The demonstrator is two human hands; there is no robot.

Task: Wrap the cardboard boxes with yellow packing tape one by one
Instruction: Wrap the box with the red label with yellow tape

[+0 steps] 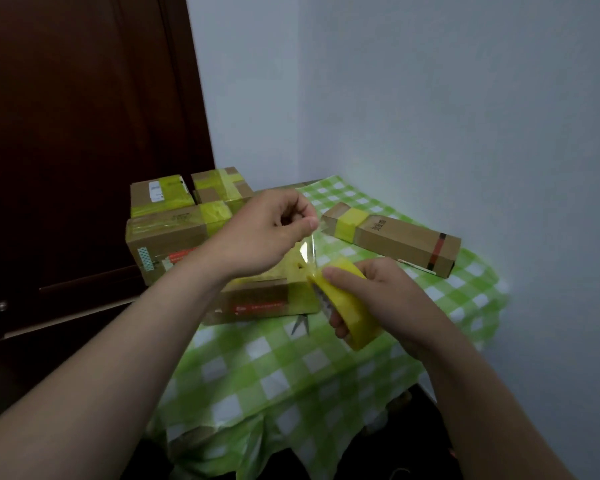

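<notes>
My right hand (388, 299) grips a roll of yellow packing tape (350, 306) above the table. My left hand (267, 233) pinches the free end of the tape strip (309, 251), pulled up and away from the roll. Under my hands lies a flat cardboard box (257, 303) with yellow tape and a red label. A long narrow box (392, 237) with one yellow band lies at the back right. Several taped boxes (174, 220) are stacked at the back left.
A green-and-white checked cloth (291, 368) covers the small table in a room corner. Scissors (300, 323) lie on the cloth just in front of the flat box. A dark wooden door (84, 133) stands at the left, pale walls behind and right.
</notes>
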